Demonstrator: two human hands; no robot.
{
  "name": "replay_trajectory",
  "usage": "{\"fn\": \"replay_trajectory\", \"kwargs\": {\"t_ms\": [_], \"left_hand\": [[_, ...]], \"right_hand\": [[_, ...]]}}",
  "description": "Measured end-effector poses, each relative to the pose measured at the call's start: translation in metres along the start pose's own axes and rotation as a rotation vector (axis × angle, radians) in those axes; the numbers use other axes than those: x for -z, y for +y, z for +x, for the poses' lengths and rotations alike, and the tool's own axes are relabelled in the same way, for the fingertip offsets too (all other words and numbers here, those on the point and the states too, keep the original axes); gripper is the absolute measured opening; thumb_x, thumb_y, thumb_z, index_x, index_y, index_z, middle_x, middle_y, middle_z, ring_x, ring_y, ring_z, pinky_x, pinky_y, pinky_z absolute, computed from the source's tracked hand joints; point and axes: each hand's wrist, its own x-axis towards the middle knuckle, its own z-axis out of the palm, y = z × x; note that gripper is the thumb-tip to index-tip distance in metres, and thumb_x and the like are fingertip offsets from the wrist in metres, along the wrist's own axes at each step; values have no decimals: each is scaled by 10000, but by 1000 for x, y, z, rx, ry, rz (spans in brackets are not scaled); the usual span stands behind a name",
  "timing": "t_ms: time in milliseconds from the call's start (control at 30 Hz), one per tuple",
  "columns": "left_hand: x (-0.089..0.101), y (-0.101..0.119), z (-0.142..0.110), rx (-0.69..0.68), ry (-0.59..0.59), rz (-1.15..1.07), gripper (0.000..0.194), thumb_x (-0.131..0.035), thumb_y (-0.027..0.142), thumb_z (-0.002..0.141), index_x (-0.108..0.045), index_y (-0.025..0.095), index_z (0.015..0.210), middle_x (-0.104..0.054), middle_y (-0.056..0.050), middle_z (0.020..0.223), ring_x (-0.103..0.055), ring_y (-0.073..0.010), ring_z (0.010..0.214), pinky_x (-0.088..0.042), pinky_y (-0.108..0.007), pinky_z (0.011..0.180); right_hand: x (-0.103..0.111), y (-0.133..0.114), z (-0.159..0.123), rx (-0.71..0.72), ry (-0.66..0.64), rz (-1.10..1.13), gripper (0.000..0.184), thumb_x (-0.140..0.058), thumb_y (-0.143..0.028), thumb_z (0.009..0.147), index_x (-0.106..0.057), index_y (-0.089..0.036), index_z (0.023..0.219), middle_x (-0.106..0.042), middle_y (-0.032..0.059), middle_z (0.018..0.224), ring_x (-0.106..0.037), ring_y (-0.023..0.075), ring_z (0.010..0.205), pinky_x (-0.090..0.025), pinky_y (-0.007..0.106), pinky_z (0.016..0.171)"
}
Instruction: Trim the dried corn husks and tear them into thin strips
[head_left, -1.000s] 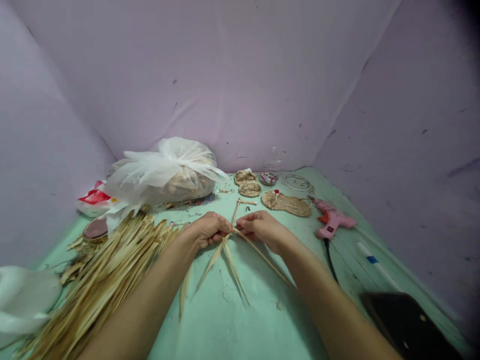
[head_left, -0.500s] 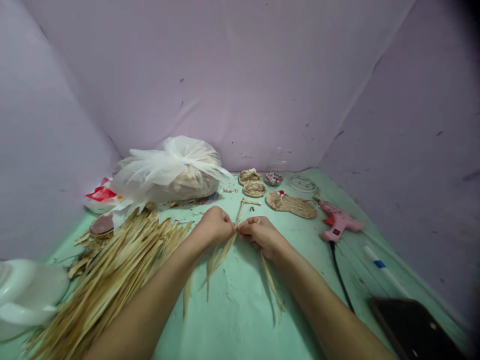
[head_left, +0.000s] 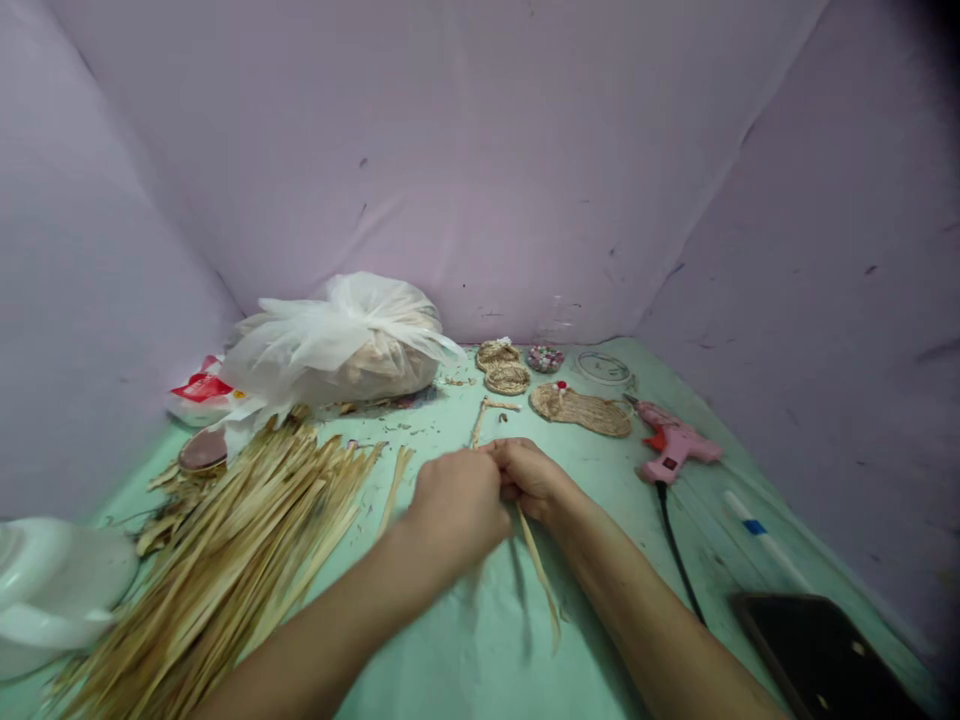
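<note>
A thin braided cord of dried leaf strips [head_left: 478,425] lies bent on the table, its near end running under my hands. My right hand [head_left: 529,475] pinches it there, and a loose pale leaf strip [head_left: 538,572] hangs below that hand. Crossing close in front of my right fingertips is my left hand [head_left: 459,508], closed and somewhat blurred, with its back to me. The strips in its grip are mostly hidden; a faint blur trails beneath it. A separate short strip [head_left: 395,490] lies left of my left hand.
Left lies a heap of dried leaf strips [head_left: 247,530], with a white plastic bag [head_left: 352,340] behind it and a white container [head_left: 60,590] beside it. Woven soles [head_left: 585,410], beads [head_left: 545,358], a pink glue gun [head_left: 677,445] with its cord and a phone [head_left: 825,655] are at right.
My left hand has swung right and toward me, turning over in front of my right hand. The strips that hung beneath it have moved out of sight. My right hand stays nearly in place.
</note>
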Motion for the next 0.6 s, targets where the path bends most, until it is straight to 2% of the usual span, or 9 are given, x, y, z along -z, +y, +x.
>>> {"fn": "replay_trajectory", "kwargs": {"t_ms": [67,100,133,233,333,400,500,600], "left_hand": [[14,-14,10,61,124,-158,193,-477,233,723,-644,139,715,-652,-136,788,-601,-268,834,-416,-332,709],[18,-21,16,118,170,-325,190,-470,228,729,-634,133,731,-647,-127,809,-597,-248,838,-421,-309,696],[20,-27,23,174,122,-508,174,-473,208,726,-625,128,756,-643,-113,812,-599,-222,816,-426,-284,673],[9,-36,38,233,-96,-716,145,-463,139,712,-605,117,701,-619,-67,645,-589,-156,592,-427,-240,538],[-6,-33,43,226,-255,-796,187,-453,123,721,-566,122,572,-552,-27,496,-484,-99,414,-374,-214,435],[-10,-31,42,218,-288,-823,209,-461,136,730,-547,127,539,-502,4,444,-361,-62,338,-287,-198,377],[-12,-31,41,210,-261,-803,208,-500,135,699,-533,130,494,-418,40,369,-247,-48,313,-179,-204,363],[-20,-34,44,203,-159,-749,219,-528,86,624,-482,141,416,-322,59,315,-258,-61,341,-158,-218,395]], "right_hand": [[1,-2,-1,-11,-30,-21,62,-499,-125,532,-466,-157,490,-243,-107,327,-124,24,315,-58,193,338],[2,-4,-2,-14,-46,-37,56,-496,-137,541,-473,-155,494,-235,-109,328,-113,24,318,-53,192,340],[3,-5,-3,-14,-61,-55,54,-497,-150,550,-479,-154,499,-226,-111,330,-104,25,321,-50,191,341],[4,-7,-6,7,-81,-124,65,-495,-184,575,-475,-164,517,-208,-118,337,-99,31,324,-64,188,343],[3,-6,-7,48,-62,-228,75,-480,-196,597,-466,-169,529,-326,-86,362,-145,37,322,-97,191,341],[3,-5,-5,92,-33,-322,62,-479,-186,609,-489,-160,555,-461,-40,428,-202,40,330,-126,196,343],[4,-3,-3,183,34,-509,60,-494,-158,628,-537,-148,587,-577,1,520,-328,56,374,-205,198,375],[3,-3,-4,284,143,-748,81,-514,-128,630,-585,-146,596,-626,25,571,-476,102,499,-296,210,463]]}}
